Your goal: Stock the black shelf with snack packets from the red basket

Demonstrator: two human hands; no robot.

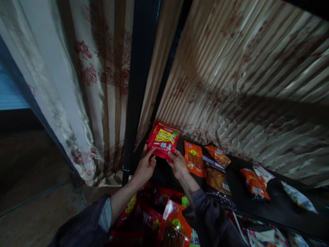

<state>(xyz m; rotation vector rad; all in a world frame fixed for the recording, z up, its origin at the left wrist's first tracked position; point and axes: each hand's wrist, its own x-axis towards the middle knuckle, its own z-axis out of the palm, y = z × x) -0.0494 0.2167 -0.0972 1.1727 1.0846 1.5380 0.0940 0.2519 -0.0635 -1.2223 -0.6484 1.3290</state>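
Note:
Both hands are on a red snack packet (164,137) with yellow food pictured on its front, at the left end of a black shelf. My left hand (146,164) grips its lower left edge between fingers and thumb. My right hand (178,164) pinches its lower right corner. Behind it, partly covered, shows another red packet (154,128). Just right of my right hand an orange packet of brown sticks (194,158) lies on the shelf. Below my forearms sits a red container holding several packets, among them an orange snack packet (174,224).
Farther right on the black shelf (280,209) lie a dark bag of brown snacks (217,178), an orange bag (218,155), another orange bag (254,183) and a silvery packet (299,197). A dark post (141,68) and pleated curtains (239,85) stand behind. More packets show on a lower level.

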